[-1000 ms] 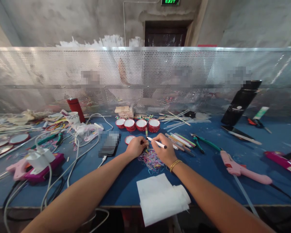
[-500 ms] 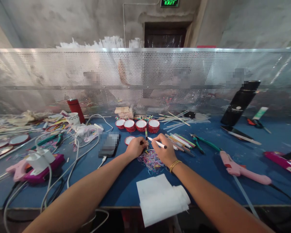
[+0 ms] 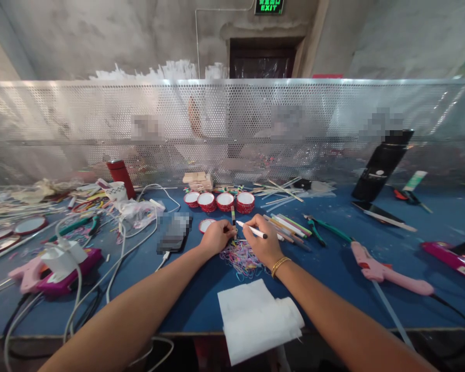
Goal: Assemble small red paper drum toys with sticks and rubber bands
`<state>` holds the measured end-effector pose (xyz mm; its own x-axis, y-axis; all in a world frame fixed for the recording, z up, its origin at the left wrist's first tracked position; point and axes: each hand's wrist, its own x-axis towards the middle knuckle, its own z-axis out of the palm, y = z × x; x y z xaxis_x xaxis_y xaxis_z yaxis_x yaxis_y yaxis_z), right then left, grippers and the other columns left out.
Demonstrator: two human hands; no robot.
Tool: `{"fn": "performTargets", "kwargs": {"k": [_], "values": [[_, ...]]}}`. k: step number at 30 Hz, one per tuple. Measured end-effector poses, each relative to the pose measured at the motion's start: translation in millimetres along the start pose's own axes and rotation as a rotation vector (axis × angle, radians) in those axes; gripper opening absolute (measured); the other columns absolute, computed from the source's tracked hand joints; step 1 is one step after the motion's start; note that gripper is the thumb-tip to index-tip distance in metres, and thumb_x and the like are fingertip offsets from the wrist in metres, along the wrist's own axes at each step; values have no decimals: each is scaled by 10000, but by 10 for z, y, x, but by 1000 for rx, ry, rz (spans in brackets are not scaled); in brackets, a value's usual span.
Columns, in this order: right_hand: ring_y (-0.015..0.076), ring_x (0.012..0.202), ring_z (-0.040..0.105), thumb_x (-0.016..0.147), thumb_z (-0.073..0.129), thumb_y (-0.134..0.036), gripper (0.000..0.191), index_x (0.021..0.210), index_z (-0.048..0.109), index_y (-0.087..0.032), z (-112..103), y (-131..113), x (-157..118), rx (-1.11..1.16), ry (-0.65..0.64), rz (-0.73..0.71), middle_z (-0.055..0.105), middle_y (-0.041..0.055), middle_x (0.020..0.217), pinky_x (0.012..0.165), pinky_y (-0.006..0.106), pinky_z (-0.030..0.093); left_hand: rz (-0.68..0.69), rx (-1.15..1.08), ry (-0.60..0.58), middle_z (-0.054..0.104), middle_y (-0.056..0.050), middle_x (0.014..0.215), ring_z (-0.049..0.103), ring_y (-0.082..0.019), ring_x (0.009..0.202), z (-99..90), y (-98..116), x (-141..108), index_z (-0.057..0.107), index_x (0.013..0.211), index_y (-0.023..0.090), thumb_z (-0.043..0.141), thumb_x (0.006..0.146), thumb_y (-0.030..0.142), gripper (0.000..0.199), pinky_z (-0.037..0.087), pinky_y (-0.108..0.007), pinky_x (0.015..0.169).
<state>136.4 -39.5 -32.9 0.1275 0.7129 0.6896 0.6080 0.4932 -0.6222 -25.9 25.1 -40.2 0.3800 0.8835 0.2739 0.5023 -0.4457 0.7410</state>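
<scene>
My left hand (image 3: 218, 236) is closed, pinching a small narrow upright stick (image 3: 233, 213) with dark and pale bands. Its lower end is hidden by my fingers. In my right hand (image 3: 264, 241) is a white marker pen (image 3: 256, 230) with a black end; its tip points left at the stick, and I cannot tell whether they touch. Beneath both hands lies a tangled heap of thin coloured rubber bands (image 3: 243, 262). Just behind the left hand is a small round red-rimmed white disc (image 3: 207, 225). Several red tubs with white tops (image 3: 225, 200) stand in a row farther back.
Several coloured markers (image 3: 290, 226) and green-handled pliers (image 3: 321, 227) lie to the right, near a pink glue gun (image 3: 387, 271). A phone (image 3: 175, 232), white cables and a purple power strip (image 3: 72, 271) occupy the left. White cloth (image 3: 259, 320) lies at the front edge. A perforated metal screen (image 3: 213, 119) closes the back.
The view has shifted very slightly. Both hands keep almost the same pose, with the stick and the marker pen still held close together.
</scene>
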Motion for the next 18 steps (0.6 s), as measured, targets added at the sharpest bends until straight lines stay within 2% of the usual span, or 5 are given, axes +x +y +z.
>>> {"fn": "performTargets", "kwargs": {"k": [11,18], "values": [[165,652,551,842,543,-256,131,717,521,-225,13,-16,-4,13,-43,-19,609,1,676,612,269,385,-2,-17,6,635,14,625,539,-135,589,15,-23,11,603,686,169,637,772,260,130,355,-240,558],[170,647,553,830,545,-248,140,697,507,-228,-8,-29,2,-34,4,3,602,-2,659,614,277,378,14,4,13,657,-1,662,558,-139,616,17,-51,19,607,662,167,637,773,285,165,368,-242,570]]}}
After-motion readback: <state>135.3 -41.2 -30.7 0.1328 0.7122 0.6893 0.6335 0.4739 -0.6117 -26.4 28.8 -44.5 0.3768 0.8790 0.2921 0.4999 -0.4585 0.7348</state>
